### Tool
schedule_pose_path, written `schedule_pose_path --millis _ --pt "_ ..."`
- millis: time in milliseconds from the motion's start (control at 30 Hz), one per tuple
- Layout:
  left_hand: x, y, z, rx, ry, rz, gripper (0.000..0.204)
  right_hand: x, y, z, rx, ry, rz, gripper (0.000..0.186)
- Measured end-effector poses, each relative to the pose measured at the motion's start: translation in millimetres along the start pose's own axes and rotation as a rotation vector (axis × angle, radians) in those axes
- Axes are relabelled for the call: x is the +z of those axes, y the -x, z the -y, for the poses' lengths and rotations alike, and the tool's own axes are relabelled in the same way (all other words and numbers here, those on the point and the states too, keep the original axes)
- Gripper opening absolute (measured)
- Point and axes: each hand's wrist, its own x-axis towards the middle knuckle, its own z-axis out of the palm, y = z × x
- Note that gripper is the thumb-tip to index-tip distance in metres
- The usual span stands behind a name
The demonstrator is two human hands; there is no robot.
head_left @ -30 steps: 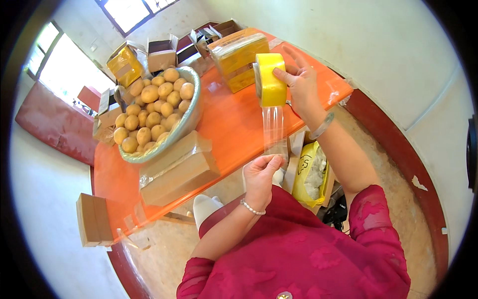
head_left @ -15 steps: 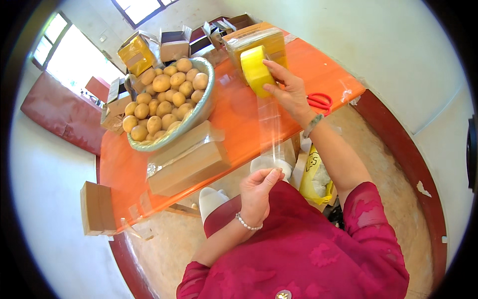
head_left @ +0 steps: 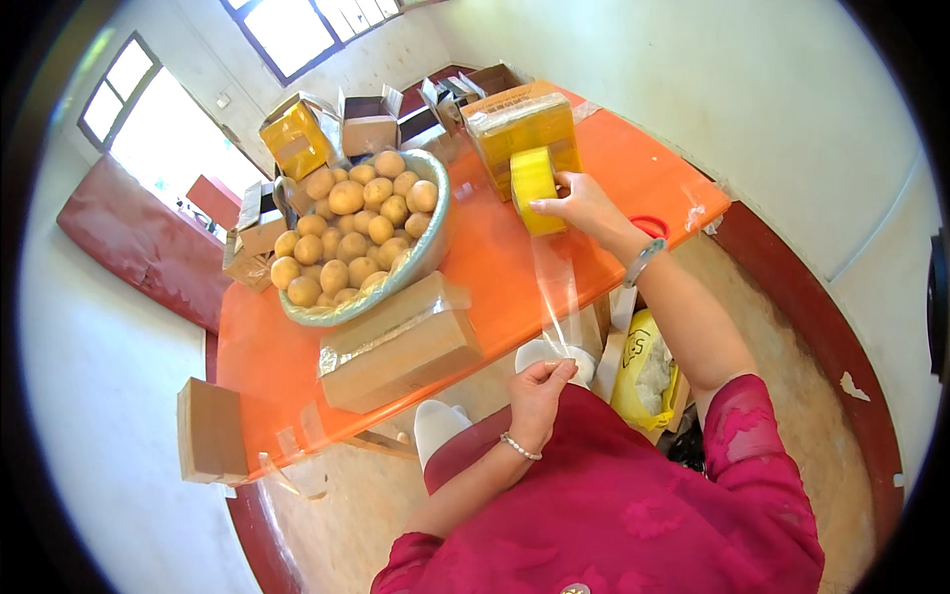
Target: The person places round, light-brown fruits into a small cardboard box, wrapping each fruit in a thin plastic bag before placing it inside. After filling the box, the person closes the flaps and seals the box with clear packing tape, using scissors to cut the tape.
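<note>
Head view: right hand (head_left: pixel 584 206) gripped the yellow tape roll (head_left: pixel 533 186) above the orange table (head_left: pixel 648 158), in front of the yellow-taped box (head_left: pixel 524 124). Clear tape strip (head_left: pixel 557 297) ran down to the left hand (head_left: pixel 539 398), its end pinched between thumb and fingers off the table's edge. Long carton (head_left: pixel 401 354) sat beside the fruit-filled basin (head_left: pixel 433 246); red scissor handles (head_left: pixel 650 223) showed near the right wrist.

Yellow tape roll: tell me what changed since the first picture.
The right hand has carried the yellow tape roll leftward, so it covers more of the yellow-taped box. Nothing was let go: the left hand still pinches the strip. Basin and long carton stayed put.
</note>
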Motion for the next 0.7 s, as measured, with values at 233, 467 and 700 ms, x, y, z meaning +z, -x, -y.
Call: schedule_pose_path --millis 233,467,700 --pt "-4.8 -4.6 4.6 -0.009 -0.006 -0.005 0.012 9.4 0.2 -16.2 -0.024 -0.423 -0.072 0.034" --pt "-2.1 5.0 -3.2 0.030 0.025 0.027 0.013 21.2 -12.1 -36.8 -0.125 -0.373 -0.052 0.034" --pt "-4.4 -4.5 15.5 -0.040 -0.031 -0.007 0.015 0.7 -10.2 -42.3 -0.039 -0.543 0.085 0.035"
